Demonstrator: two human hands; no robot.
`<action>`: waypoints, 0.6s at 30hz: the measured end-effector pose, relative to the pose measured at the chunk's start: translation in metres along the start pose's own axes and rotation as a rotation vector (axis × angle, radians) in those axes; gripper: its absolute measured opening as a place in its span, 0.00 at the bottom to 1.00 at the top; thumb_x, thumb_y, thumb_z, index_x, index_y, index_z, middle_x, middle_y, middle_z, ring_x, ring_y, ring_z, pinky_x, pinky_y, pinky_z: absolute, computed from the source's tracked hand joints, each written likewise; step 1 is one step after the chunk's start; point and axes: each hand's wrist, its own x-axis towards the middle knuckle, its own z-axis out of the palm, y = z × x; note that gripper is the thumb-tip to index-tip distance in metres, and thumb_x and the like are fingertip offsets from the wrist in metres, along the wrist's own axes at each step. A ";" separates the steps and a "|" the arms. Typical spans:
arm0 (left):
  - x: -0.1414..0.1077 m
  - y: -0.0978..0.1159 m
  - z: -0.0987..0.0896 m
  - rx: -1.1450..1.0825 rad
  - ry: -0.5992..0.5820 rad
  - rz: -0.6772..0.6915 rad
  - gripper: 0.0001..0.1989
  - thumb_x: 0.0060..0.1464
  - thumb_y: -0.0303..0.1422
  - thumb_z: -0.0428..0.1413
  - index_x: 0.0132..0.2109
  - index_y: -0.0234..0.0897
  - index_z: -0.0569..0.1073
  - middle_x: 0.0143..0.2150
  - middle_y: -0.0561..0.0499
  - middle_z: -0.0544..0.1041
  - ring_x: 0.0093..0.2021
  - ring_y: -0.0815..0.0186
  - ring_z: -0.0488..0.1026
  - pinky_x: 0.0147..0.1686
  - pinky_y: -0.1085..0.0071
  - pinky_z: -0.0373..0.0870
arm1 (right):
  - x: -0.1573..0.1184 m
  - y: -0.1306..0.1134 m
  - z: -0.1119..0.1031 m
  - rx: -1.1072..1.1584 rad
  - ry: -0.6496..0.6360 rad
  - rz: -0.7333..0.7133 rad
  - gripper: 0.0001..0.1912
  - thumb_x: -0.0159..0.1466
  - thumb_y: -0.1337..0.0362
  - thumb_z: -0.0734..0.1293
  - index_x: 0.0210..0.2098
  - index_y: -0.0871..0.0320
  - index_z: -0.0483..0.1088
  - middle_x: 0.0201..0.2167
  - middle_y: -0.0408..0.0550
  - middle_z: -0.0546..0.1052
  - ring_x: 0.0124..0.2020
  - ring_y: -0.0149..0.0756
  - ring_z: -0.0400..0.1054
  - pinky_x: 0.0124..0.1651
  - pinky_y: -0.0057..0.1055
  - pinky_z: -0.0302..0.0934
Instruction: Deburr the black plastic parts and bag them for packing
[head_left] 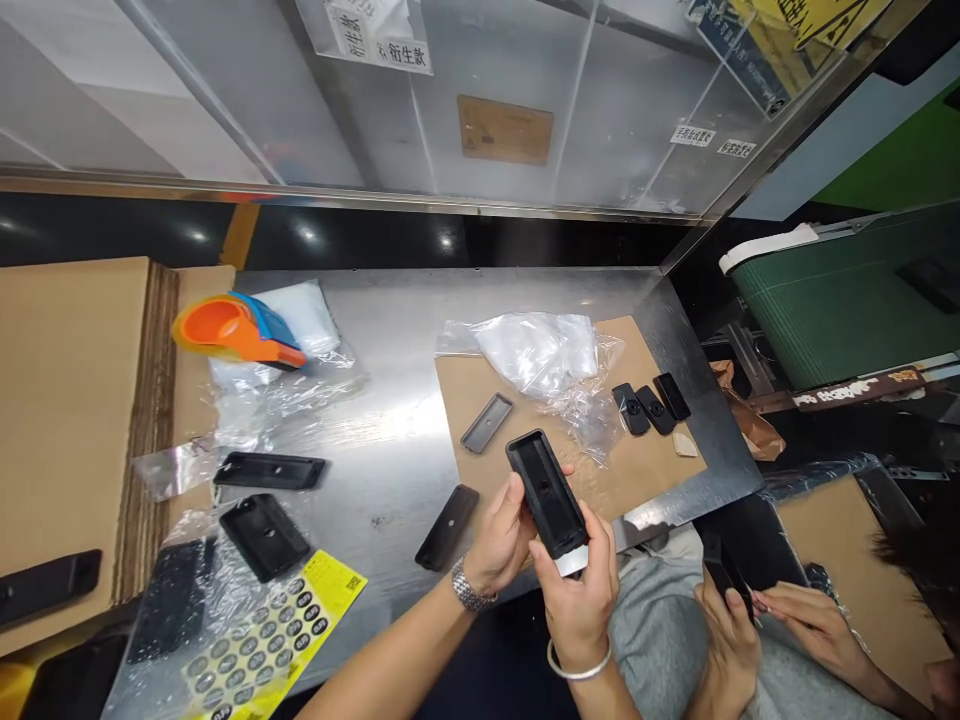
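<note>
- Your left hand (504, 530) and right hand (581, 585) both pinch the black tray (550, 490), just above the table's (382, 430) near edge.
- A white piece (572, 561) shows at its near end, by your right fingers; whether it's attached, you can't tell from here.
- The work seems midway: this tray is open and hollow.
- Apparently left: other trays (264, 537) lie unheld, and the sheet (330, 580) carries many round stickers (282, 616).
</note>
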 end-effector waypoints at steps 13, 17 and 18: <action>-0.016 0.009 0.002 -0.077 0.068 -0.029 0.24 0.51 0.48 0.50 0.43 0.32 0.74 0.38 0.45 0.76 0.34 0.64 0.73 0.36 0.67 0.71 | -0.004 -0.015 -0.007 0.034 -0.053 -0.055 0.30 0.56 0.51 0.66 0.52 0.61 0.59 0.41 0.58 0.68 0.44 0.44 0.64 0.42 0.39 0.64; -0.018 0.011 0.001 -0.072 0.063 -0.038 0.24 0.51 0.48 0.50 0.43 0.32 0.74 0.37 0.45 0.76 0.34 0.63 0.73 0.35 0.67 0.71 | -0.007 -0.016 -0.009 0.048 -0.072 -0.049 0.31 0.55 0.51 0.66 0.53 0.60 0.59 0.42 0.57 0.68 0.45 0.44 0.64 0.42 0.38 0.64; -0.018 0.011 0.001 -0.073 0.058 -0.039 0.24 0.51 0.48 0.50 0.44 0.32 0.73 0.37 0.44 0.76 0.34 0.63 0.73 0.35 0.66 0.71 | -0.007 -0.017 -0.009 0.052 -0.072 -0.043 0.31 0.55 0.51 0.66 0.52 0.60 0.59 0.42 0.57 0.68 0.45 0.43 0.64 0.42 0.38 0.64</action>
